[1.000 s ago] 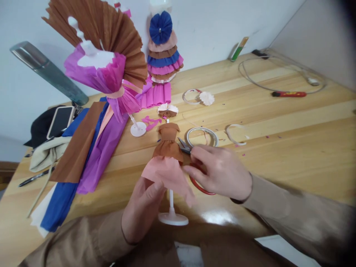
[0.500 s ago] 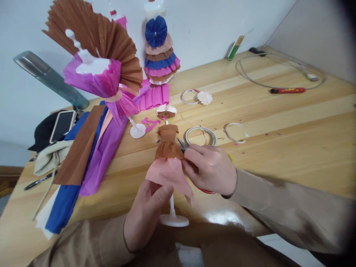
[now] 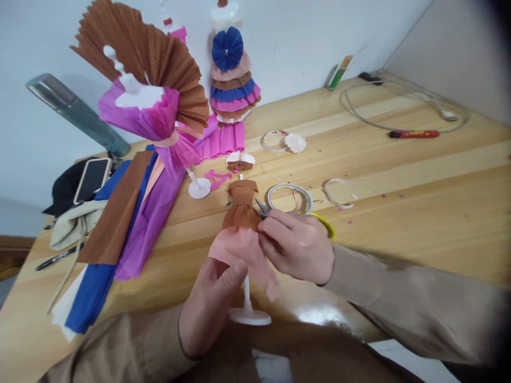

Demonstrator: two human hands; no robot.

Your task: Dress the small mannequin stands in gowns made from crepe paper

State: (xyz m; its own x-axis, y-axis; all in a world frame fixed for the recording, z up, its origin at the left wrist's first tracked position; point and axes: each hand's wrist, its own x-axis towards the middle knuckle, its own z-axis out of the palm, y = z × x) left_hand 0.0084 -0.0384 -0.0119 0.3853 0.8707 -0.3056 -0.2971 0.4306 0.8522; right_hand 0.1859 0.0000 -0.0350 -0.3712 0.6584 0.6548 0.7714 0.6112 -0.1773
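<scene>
A small mannequin dress stands upright on a white stand [image 3: 249, 317], with a brown paper bodice [image 3: 241, 192] and a gathered brown layer [image 3: 240, 217]. Below these hangs a pink crepe paper skirt [image 3: 235, 244], its right end loose. My left hand [image 3: 211, 303] is closed on the skirt's lower left edge, thumb in front. At the right of the waist, my right hand [image 3: 297, 244] pinches the skirt's upper edge against the brown layer. Scissors with a yellow handle [image 3: 325, 226] lie beneath and behind my right hand, mostly hidden, blade tips showing.
Beyond the dress are a tape roll [image 3: 289, 198], a white ring [image 3: 337, 194] and a paper rosette [image 3: 295, 142]. Crepe strips [image 3: 107, 213] lie left. A larger purple dress [image 3: 139, 111] with a brown fan, a tiered dress [image 3: 231, 90] and a cable [image 3: 351, 114] stand or lie behind.
My right hand has shifted slightly left along the skirt's top edge, showing more of the yellow scissor handle. The skirt's loose right end has swung a little lower. The view has shifted slightly.
</scene>
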